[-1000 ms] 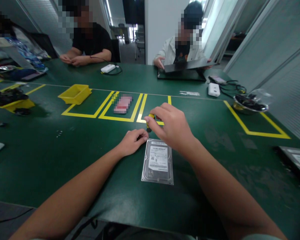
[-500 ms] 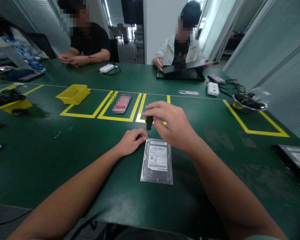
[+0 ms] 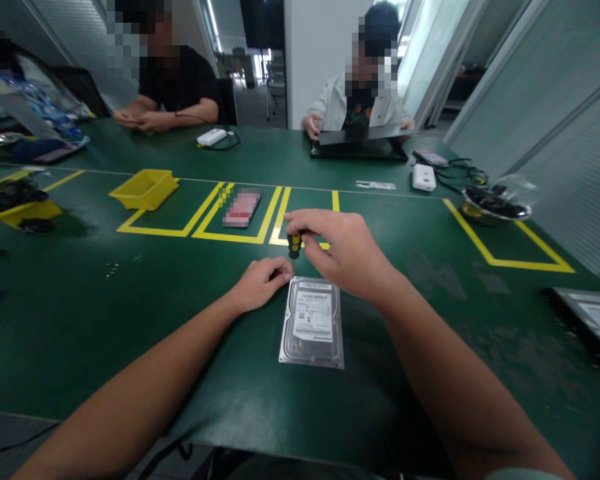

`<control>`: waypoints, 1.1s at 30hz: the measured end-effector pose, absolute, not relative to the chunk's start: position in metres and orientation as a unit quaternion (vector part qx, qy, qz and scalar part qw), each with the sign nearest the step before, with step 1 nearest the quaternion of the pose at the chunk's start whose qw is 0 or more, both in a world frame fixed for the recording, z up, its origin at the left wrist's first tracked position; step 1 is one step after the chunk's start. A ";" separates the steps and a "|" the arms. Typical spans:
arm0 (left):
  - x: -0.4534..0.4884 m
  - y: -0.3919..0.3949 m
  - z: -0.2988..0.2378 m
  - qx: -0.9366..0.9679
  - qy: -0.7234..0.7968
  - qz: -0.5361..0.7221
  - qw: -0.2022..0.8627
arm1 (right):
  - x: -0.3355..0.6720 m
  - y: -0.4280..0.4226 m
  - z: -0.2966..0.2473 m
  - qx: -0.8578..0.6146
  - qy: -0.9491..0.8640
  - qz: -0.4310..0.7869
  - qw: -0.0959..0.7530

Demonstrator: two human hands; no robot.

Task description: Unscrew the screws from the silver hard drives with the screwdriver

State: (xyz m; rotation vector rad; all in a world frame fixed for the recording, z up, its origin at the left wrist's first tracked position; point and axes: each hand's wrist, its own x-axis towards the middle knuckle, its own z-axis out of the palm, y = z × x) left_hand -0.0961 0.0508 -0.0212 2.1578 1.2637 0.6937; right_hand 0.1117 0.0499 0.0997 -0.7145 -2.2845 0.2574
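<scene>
A silver hard drive (image 3: 311, 333) with a white label lies flat on the green table in front of me. Above its far left corner, my right hand (image 3: 343, 250) grips a screwdriver (image 3: 294, 247) by its black and yellow handle, held nearly upright. The shaft points down at that corner; its tip is hard to make out. My left hand (image 3: 265, 283) rests on the table beside the same corner, thumb and fingers curled together next to the shaft. Whatever is between those fingertips is hidden.
Further out are a yellow bin (image 3: 145, 189), a phone (image 3: 242, 207) inside yellow tape lines and a metal bowl (image 3: 497, 203) of dark parts. Another drive (image 3: 587, 320) lies at right. Tiny pieces (image 3: 112, 269) lie at left. Across the table, one person handles a dark flat panel (image 3: 363, 135).
My right hand has lowered slightly, and the screwdriver handle has turned so more yellow shows. My left hand stays at the drive's corner. The view has shifted a little.
</scene>
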 end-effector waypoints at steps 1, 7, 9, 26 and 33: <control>-0.096 0.051 -0.021 0.801 0.468 0.258 0.271 | 0.112 0.050 0.100 -0.272 -0.888 0.095 0.357; -0.096 0.051 -0.021 0.801 0.468 0.259 0.269 | 0.114 0.050 0.103 -0.258 -0.908 0.065 0.325; -0.096 0.051 -0.021 0.799 0.468 0.258 0.274 | 0.114 0.049 0.105 -0.257 -0.912 0.060 0.314; -0.096 0.050 -0.021 0.799 0.469 0.260 0.273 | 0.112 0.048 0.103 -0.295 -0.902 0.051 0.311; -0.097 0.051 -0.023 0.798 0.466 0.264 0.276 | 0.108 0.047 0.103 -0.329 -0.894 0.039 0.301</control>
